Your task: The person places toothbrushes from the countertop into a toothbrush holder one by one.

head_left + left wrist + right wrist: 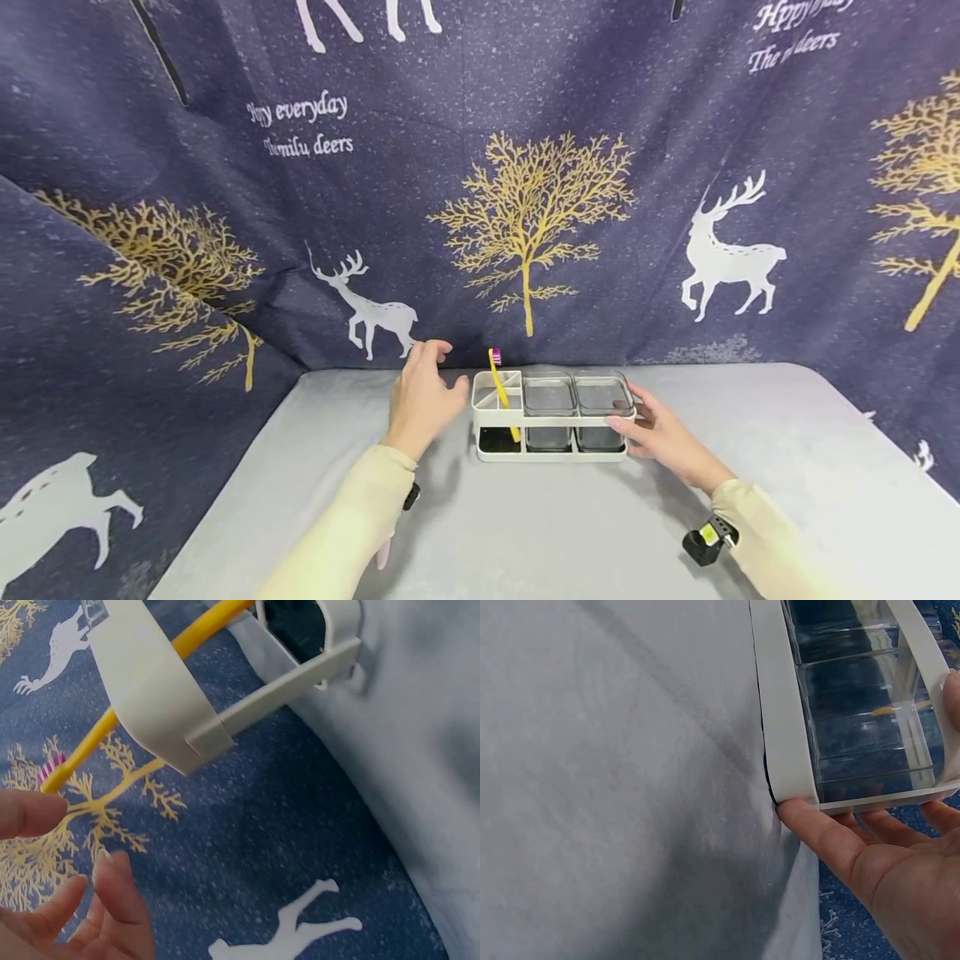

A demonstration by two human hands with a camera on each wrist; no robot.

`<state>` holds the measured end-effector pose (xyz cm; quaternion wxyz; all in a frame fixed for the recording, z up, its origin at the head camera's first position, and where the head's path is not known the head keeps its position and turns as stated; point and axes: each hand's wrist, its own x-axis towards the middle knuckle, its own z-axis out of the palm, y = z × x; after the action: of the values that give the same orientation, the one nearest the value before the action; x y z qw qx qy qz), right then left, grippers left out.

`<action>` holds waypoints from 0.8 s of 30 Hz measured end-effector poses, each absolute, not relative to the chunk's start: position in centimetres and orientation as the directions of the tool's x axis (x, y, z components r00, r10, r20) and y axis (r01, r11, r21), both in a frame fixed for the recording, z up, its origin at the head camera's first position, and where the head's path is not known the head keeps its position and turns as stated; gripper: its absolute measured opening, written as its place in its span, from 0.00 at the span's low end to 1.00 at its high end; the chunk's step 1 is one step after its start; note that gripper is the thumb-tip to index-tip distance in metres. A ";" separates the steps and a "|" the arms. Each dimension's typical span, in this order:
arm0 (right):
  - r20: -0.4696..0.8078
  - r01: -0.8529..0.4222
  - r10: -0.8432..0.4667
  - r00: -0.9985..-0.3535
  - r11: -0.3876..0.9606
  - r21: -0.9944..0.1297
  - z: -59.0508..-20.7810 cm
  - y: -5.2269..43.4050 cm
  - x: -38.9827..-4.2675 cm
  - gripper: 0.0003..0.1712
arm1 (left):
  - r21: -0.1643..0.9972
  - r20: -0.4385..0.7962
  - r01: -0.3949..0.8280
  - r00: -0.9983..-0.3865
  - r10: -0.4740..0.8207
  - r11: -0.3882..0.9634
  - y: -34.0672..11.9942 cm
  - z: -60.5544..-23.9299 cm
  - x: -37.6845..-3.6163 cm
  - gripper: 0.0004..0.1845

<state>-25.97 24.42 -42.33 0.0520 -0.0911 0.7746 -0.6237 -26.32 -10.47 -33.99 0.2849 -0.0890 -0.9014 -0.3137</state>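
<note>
A white two-tier toothbrush holder (pixel 555 457) stands on the table, with two clear square cups (pixel 549 393) in its upper tier. A yellow toothbrush (pixel 498 379) with purple and white bristles leans upright in the divided left compartment. My left hand (pixel 426 393) hovers just left of the holder, thumb and fingers spread apart with nothing between them. In the left wrist view, those fingers (pixel 124 896) are close to the brush head. My right hand (pixel 656 429) grips the holder's right end; its fingers (pixel 825 832) lie along the end wall.
Grey cloth covers the table (pixel 555 533). Dark blue fabric (pixel 585 317) printed with deer and trees hangs behind and at the left. A small pale pink object (pixel 384 553) is partly hidden under my left sleeve. Each wrist wears a black camera mount (pixel 708 540).
</note>
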 end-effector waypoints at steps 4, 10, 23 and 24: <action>0.035 -0.078 -0.212 -0.977 0.198 -0.977 -42.3 24.5 -25.9 0.51 | 0.508 0.558 0.321 -0.829 -0.022 0.799 -11.6 -34.2 -26.2 0.20; 0.031 -0.077 -0.217 -0.976 0.206 -0.975 -42.2 24.4 -25.9 0.51 | 0.497 0.508 0.248 -0.860 -0.047 0.831 -13.9 -34.8 -26.1 0.14; 0.037 -0.091 -0.232 -0.972 0.225 -0.970 -41.9 24.3 -25.6 0.51 | 0.435 0.363 0.118 -0.930 -0.054 0.892 -17.2 -36.3 -25.5 0.13; 0.038 -0.092 -0.231 -0.972 0.227 -0.969 -41.8 24.3 -25.6 0.51 | 0.431 0.347 0.106 -0.936 -0.056 0.896 -17.3 -36.4 -25.5 0.13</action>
<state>-25.60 24.30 -41.85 0.0566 -0.1034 0.7813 -0.6130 -25.52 -17.34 -36.45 0.1783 -0.0133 -0.9572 -0.2274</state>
